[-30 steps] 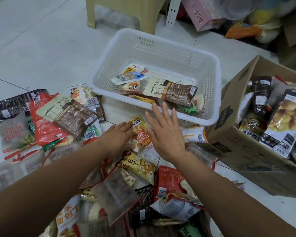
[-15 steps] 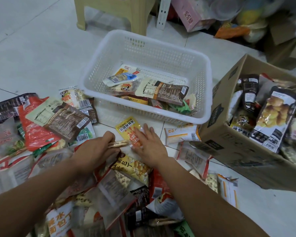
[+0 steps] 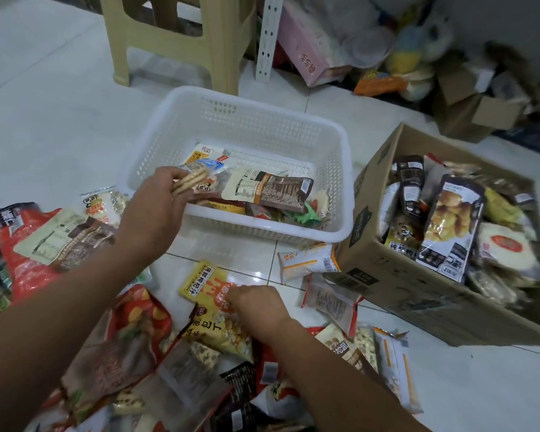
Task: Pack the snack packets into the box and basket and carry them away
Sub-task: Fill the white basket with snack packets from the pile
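My left hand (image 3: 156, 210) holds a clear packet of round biscuits (image 3: 190, 181) over the near left rim of the white plastic basket (image 3: 340, 169), which has several snack packets in it. My right hand (image 3: 256, 308) is lower, its fingers curled on a yellow and orange snack packet (image 3: 206, 283) lying on the floor. A cardboard box (image 3: 384, 282) at the right is full of packets. Many more snack packets (image 3: 131, 344) lie scattered on the tiled floor around my arms.
A beige plastic stool (image 3: 175, 35) stands behind the basket. Clutter of boxes, bags and a pink carton (image 3: 306, 54) lines the far wall at the back right. Bare white tiles lie at the left and in front of the box.
My left hand has lifted the biscuit packet from the floor up to the basket's rim. My right hand has dropped onto the yellow and orange packet. The view has tilted up.
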